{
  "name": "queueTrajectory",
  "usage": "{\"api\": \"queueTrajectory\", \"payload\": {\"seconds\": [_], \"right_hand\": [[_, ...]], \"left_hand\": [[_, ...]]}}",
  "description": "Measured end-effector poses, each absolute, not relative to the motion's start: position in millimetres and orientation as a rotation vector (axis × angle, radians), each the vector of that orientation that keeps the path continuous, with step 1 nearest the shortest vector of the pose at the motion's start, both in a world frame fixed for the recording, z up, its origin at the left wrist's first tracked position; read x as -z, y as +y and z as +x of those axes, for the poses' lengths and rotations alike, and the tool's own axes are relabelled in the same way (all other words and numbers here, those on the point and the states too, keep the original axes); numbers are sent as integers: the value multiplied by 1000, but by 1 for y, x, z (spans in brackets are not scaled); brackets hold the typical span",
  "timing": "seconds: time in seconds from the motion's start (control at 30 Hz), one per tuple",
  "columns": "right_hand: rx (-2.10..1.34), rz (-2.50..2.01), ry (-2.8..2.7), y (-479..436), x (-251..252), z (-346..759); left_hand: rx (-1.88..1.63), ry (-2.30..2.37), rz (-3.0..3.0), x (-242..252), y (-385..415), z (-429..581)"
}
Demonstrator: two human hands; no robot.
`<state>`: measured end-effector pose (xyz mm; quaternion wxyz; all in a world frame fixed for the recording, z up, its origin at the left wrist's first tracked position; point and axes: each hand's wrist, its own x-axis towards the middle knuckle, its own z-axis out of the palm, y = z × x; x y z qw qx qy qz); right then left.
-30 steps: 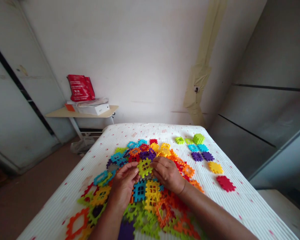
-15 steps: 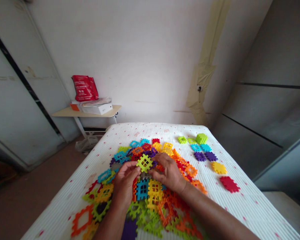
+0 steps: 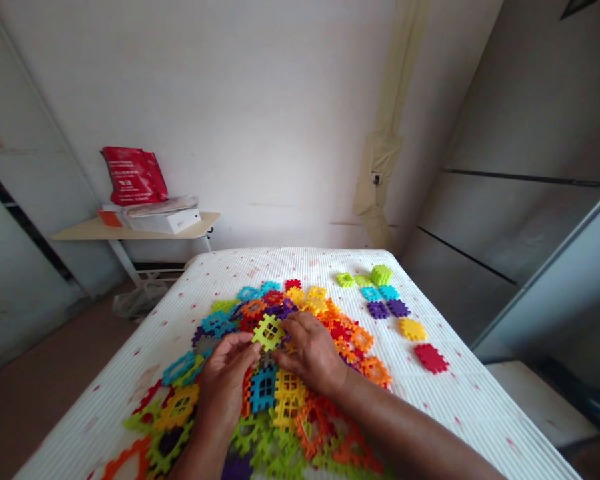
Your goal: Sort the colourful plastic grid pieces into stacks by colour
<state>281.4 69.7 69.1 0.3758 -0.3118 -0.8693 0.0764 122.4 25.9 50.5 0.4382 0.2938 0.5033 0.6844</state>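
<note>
A lime-green square piece with a window grid (image 3: 269, 333) is pinched at its left edge between the thumb and fingers of my left hand (image 3: 225, 373). At its right edge are the bent fingers of my right hand (image 3: 313, 350), which also close on the piece. Beneath both hands spreads a heap of interlocking plastic pieces. Just below the held piece lie a blue window piece (image 3: 263, 389) and a yellow window piece (image 3: 289, 400). An orange piece (image 3: 311, 427) rests near my right wrist.
On the white quilted table cover (image 3: 460, 400), right of the heap, are a green stack (image 3: 381, 275), blue pieces (image 3: 389, 293), purple pieces (image 3: 398, 308), a yellow piece (image 3: 413, 329) and a red piece (image 3: 431, 358). A side table (image 3: 90, 230) holds a red bag (image 3: 133, 177).
The view has turned to the right, so the scene sits further left. Both hands keep hold of the green piece, with hardly any change in their pose.
</note>
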Motion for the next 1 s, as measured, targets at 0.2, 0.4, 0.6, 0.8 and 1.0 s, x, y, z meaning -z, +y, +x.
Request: {"api": "queueTrajectory", "payload": {"seconds": [0.2, 0.4, 0.6, 0.8, 1.0], "right_hand": [[-90, -777, -2270, 70, -68, 281], [-17, -1229, -2006, 124, -84, 330], [123, -2137, -1790, 189, -79, 406], [152, -2266, -1804, 206, -63, 419], [148, -2299, -1804, 221, -57, 414]], "left_hand": [[-1683, 1255, 724, -53, 27, 124], [-1735, 1260, 690, -56, 26, 119], [-1750, 1221, 625, -58, 27, 116], [-1743, 1188, 607, -57, 27, 116], [-1728, 1200, 617, -54, 28, 114]]}}
